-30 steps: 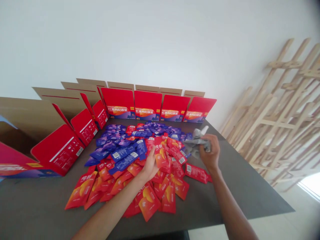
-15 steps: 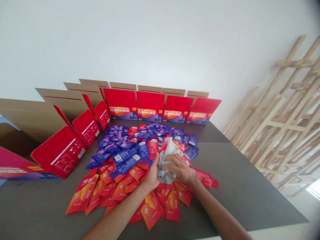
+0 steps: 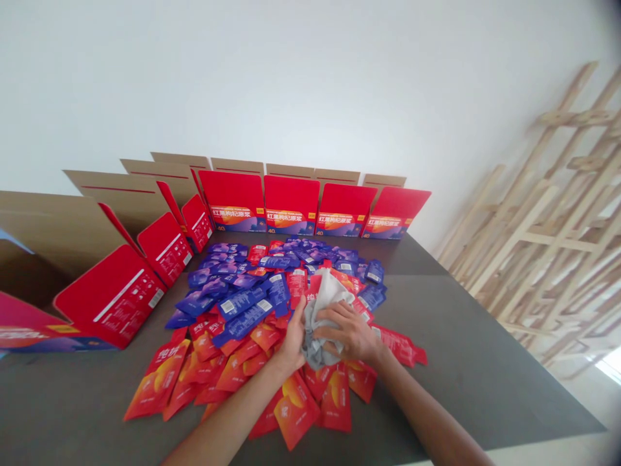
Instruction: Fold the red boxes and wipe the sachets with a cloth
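Note:
A crumpled grey cloth (image 3: 328, 290) is bunched between my two hands above the middle of the pouch pile. My left hand (image 3: 292, 342) grips its left side, thumb up. My right hand (image 3: 348, 331) lies over it from the right with bent fingers pressed into the folds. Part of a red pouch (image 3: 314, 285) shows behind the cloth's upper left edge; I cannot tell whether it is held. Beneath and around the hands are several red-orange pouches (image 3: 294, 408), with several purple-blue pouches (image 3: 245, 318) on the left and farther back.
Red cartons (image 3: 291, 200) with raised flaps stand in a row along the back of the dark table (image 3: 466, 362). More open cartons (image 3: 114, 291) line the left side. Wooden frames (image 3: 543, 233) lean against the white wall at the right.
The cloth has shifted slightly and its lower part is spread more loosely. My hands have moved a little, still on the cloth. More of the red pouch behind it shows.

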A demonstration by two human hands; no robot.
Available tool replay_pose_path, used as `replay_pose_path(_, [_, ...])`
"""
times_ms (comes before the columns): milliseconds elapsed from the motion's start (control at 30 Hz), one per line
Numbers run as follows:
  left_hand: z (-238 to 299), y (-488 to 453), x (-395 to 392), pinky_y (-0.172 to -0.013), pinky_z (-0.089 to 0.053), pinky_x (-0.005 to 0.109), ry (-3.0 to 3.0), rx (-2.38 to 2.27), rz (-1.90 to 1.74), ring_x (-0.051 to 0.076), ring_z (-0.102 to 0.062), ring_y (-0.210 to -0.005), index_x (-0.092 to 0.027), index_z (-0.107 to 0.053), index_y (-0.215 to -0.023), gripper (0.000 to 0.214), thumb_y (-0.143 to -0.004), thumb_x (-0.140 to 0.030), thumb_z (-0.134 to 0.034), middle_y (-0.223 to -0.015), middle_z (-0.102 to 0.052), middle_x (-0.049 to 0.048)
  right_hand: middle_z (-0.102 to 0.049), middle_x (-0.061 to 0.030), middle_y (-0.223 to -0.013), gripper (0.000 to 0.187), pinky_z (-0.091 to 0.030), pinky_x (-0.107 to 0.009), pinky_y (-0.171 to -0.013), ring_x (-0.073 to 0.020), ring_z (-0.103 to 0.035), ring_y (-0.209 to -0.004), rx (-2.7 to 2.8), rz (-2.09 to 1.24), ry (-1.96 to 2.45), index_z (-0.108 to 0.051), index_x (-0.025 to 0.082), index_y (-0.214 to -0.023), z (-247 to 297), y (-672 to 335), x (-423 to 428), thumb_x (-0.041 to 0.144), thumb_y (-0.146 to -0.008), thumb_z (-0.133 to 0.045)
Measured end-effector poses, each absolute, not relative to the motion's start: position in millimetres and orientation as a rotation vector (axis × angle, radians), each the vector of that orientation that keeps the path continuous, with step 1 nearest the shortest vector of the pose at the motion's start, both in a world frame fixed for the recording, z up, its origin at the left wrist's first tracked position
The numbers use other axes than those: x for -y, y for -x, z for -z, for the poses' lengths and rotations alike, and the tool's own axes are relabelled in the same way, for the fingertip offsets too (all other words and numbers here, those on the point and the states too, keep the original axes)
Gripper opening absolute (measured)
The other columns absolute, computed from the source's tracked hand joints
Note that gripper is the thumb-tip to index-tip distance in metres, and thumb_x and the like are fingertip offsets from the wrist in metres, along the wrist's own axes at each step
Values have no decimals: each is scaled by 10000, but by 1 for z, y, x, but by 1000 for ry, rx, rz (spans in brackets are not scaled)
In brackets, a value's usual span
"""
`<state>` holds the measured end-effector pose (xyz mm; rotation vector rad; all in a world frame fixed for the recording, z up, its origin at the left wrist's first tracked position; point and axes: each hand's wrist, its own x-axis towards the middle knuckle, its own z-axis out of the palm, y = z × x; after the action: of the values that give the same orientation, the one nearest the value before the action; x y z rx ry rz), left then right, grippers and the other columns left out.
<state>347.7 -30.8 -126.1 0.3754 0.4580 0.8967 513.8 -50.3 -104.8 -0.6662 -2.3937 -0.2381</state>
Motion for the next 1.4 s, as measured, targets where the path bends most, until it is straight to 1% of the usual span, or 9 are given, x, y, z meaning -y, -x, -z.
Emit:
replay_pose_path(100, [128, -348, 32, -735, -613, 310, -362, -460, -863, 204, -753, -698, -141, -755, -1022, 399, -978, -506, -602, -733, -758, 39, -678, -86, -1156, 213, -502, -398, -868, -252, -618, -1014, 2228, 207, 880, -714, 264, -1089, 106, -515, 49, 171, -907, -654])
replay_pose_path(267, [126, -352, 36, -923, -581, 394, -401, -342, -735, 275, -760, -997, -136, -735, -1162, 456, -993, -527, -573, -997, -799, 114, -646, -96, -1156, 258, -527, -434, -914, -271, -611, -1079, 1899, 181, 1100, -702, 260, -1086, 110, -521, 44, 107, -903, -602])
replay_pose_path(500, [125, -352, 35, -895, -589, 407, -393, -374, -739, 288, -758, -996, -142, -742, -1094, 487, -966, -588, -594, -996, -800, 125, -635, -97, -1146, 257, -538, -439, -912, -272, -619, -1080, 1845, 178, 1082, -715, 265, -1068, 108, -519, 46, 111, -891, -610])
replay_pose_path(600, [125, -351, 35, -827, -604, 358, -385, -406, -759, 246, -769, -878, -132, -745, -995, 350, -983, -462, -630, -926, -798, 112, -622, -88, -1104, 235, -545, -426, -896, -259, -631, -1042, 1671, 193, 1116, -694, 255, -1030, 104, -519, 47, 109, -891, -574])
replay_pose_path(700, [124, -352, 34, -778, -595, 259, -376, -437, -861, 163, -757, -788, -142, -734, -999, 91, -940, -205, -705, -936, -800, 67, -610, -82, -1076, 212, -554, -422, -878, -253, -637, -1010, 1514, 224, 1137, -663, 249, -993, 101, -525, 46, 117, -873, -550])
replay_pose_path(767, [124, -351, 33, -767, -594, 240, -395, -473, -936, 145, -752, -752, -143, -728, -1028, 138, -892, -122, -741, -938, -801, 53, -604, -80, -1062, 209, -556, -419, -855, -254, -640, -992, 1460, 241, 1132, -647, 249, -984, 99, -529, 47, 121, -857, -540])
replay_pose_path(900, [121, -349, 30, -842, -619, 327, -398, -509, -1009, 202, -773, -780, -122, -723, -1043, 216, -889, -264, -774, -931, -804, 86, -608, -81, -1074, 227, -545, -400, -818, -249, -640, -971, 1541, 267, 995, -652, 252, -1003, 95, -534, 52, 116, -855, -546])
replay_pose_path(1133, [117, -346, 33, -881, -628, 412, -345, -421, -848, 295, -776, -973, -134, -711, -1212, 448, -954, -493, -641, -1036, -803, 128, -688, -81, -1126, 269, -504, -414, -852, -249, -621, -969, 2302, 147, 784, -708, 249, -1067, 94, -522, 53, 130, -844, -617])
replay_pose_path(1400, [126, -350, 38, -837, -606, 304, -443, -489, -994, 234, -758, -954, -150, -742, -1013, 331, -849, -430, -811, -965, -789, 68, -676, -83, -1129, 268, -497, -397, -857, -246, -615, -992, 2273, 175, 873, -693, 250, -1106, 101, -518, 52, 136, -872, -631])
